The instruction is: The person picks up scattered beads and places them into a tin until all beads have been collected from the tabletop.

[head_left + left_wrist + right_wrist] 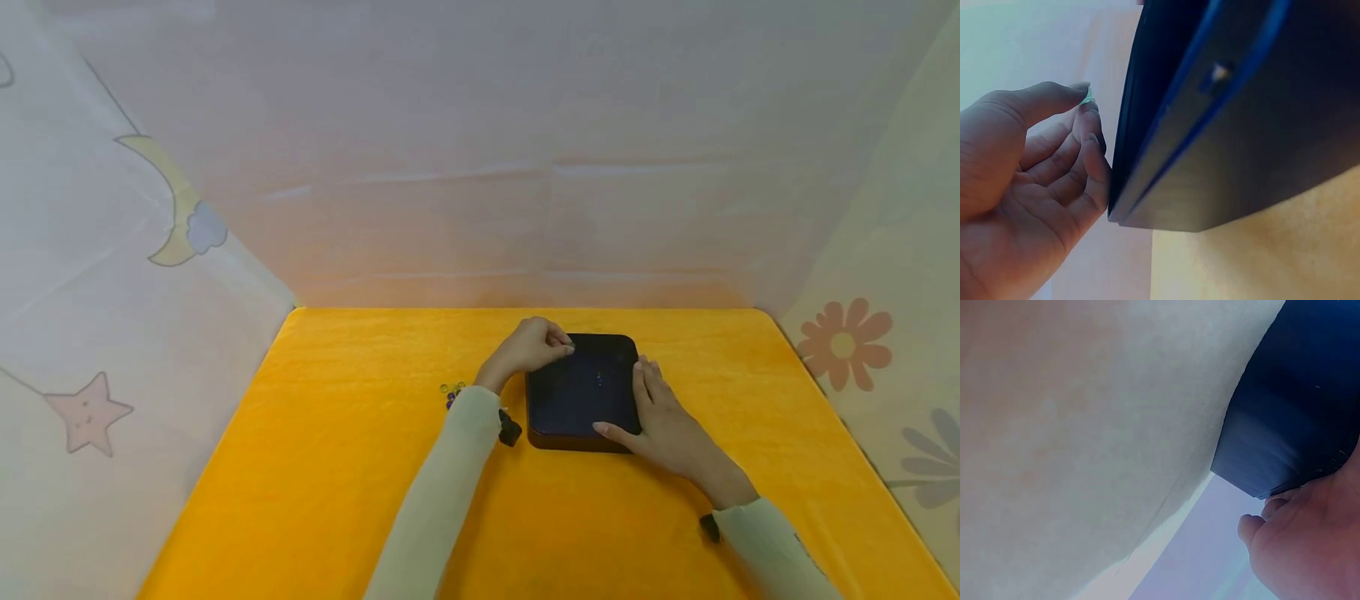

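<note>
A dark square box [581, 392] with a flat tray-like top lies on the yellow table [337, 467]. My left hand [564, 343] is at the box's far left corner, thumb and forefinger pinching a tiny pale green bead [1087, 95]. In the left wrist view the hand [1085, 103] is right beside the box's dark side [1222, 125]. My right hand [637, 404] rests on the box's right edge, fingers straight along it and thumb across the near edge. A small speck [598, 379] lies on the box top. The right wrist view shows only a box corner [1291, 425] and fingertips [1254, 528].
A few small beads [452, 390] lie on the table just left of my left forearm. Pale printed fabric walls [150, 250] enclose the table at the back and on both sides. A black wrist strap [510, 430] sits on my left sleeve.
</note>
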The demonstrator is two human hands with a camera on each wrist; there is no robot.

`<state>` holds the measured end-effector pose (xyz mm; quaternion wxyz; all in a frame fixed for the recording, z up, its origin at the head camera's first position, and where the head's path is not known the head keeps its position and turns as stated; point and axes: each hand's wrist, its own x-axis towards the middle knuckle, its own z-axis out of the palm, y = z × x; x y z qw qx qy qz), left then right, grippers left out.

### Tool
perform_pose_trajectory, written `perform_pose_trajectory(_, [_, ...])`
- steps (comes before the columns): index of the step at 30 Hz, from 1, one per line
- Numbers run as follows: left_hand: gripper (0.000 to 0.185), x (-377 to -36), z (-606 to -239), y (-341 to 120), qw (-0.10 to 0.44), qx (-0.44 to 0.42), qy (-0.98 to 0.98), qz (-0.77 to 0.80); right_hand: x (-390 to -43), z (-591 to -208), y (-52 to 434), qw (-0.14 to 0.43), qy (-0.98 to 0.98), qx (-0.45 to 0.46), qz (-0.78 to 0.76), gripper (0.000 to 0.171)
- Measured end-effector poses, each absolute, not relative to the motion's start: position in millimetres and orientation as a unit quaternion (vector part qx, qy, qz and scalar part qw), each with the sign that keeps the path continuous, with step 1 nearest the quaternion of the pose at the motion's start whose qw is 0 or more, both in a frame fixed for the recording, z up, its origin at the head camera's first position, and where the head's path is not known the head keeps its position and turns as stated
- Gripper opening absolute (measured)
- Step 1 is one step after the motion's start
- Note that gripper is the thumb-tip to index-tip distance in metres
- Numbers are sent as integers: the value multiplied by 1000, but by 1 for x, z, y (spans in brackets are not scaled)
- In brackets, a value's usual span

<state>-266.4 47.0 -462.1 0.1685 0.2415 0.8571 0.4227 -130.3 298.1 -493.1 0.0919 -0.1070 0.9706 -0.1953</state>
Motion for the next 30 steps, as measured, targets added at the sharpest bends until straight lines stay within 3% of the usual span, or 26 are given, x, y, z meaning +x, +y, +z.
perform_pose_trajectory(30, [23, -271, -459, 85, 162, 274, 850, 419, -129, -496, 298, 91, 971, -106, -195, 127])
